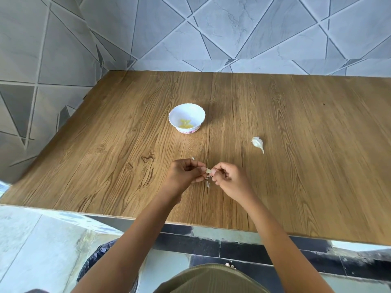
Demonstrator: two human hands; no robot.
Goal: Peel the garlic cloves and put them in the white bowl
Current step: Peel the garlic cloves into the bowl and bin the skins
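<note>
Garlic clove (208,171): small, pale, partly in its papery skin; it sits between the fingertips of both hands, just above the tabletop's near middle.
White bowl (187,111): scalloped rim, pink print near the base; it stands farther back on the tabletop, well apart from the hands; yellowish peeled cloves (186,123) lie at its bottom.
Unpeeled garlic (257,142): white, with a tail of skin; it lies on the wood, right of the bowl.
Skin scraps (207,183): thin flakes lie under the hands.
Tabletop (105,144): brown wood grain; it meets a grey tiled wall (190,28) with angled lines.
Left hand (184,172): fingers curled; pinches the clove.
Right hand (228,178): fingers curled; thumb and fingertips pinch the clove's other end.
</note>
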